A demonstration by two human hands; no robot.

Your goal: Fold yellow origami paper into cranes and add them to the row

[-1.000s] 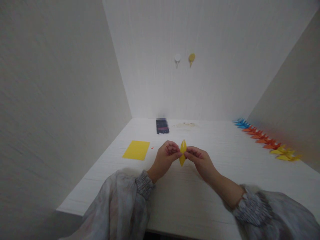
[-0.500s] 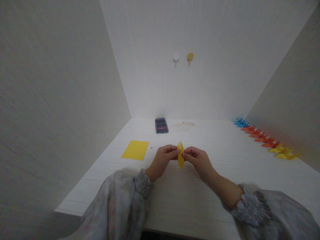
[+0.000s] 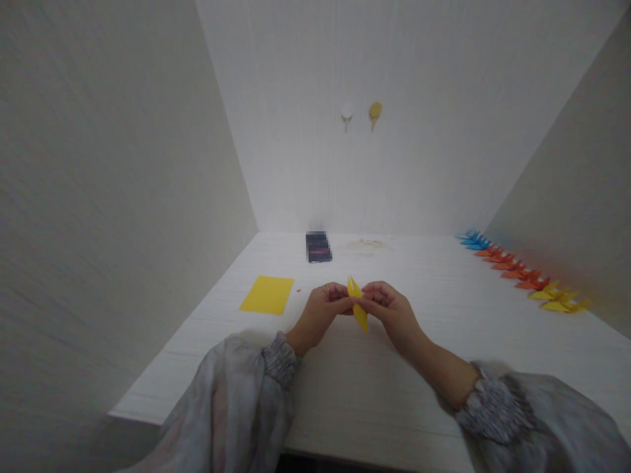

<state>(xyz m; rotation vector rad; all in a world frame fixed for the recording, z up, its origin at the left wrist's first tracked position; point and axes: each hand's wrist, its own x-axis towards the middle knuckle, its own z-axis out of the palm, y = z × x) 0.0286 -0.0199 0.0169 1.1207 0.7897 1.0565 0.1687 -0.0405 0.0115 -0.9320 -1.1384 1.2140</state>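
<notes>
A narrow, pointed piece of folded yellow origami paper (image 3: 361, 318) is held above the white table, its upper end split into two tips. My left hand (image 3: 325, 306) pinches it from the left with thumb and fingers. From the right, my right hand (image 3: 387, 305) pinches the same piece, its thumb meeting the left thumb at the middle of the paper. The fingers behind the paper are partly hidden. To the left of my left hand lies a flat yellow paper sheet (image 3: 267, 295), with a tiny orange scrap (image 3: 298, 290) beside it.
Along the right side stands a row of folded paper cranes: blue (image 3: 476, 241), orange-red (image 3: 513, 269) and yellow (image 3: 562, 299). A dark, pixelated object (image 3: 319, 247) lies near the back wall. A white hook (image 3: 347, 113) and a yellow hook (image 3: 375, 112) are on that wall.
The folded yellow paper has tilted, its upper tips leaning left and its lower point swinging right. My right fingers have shifted slightly, and both hands still grip it.
</notes>
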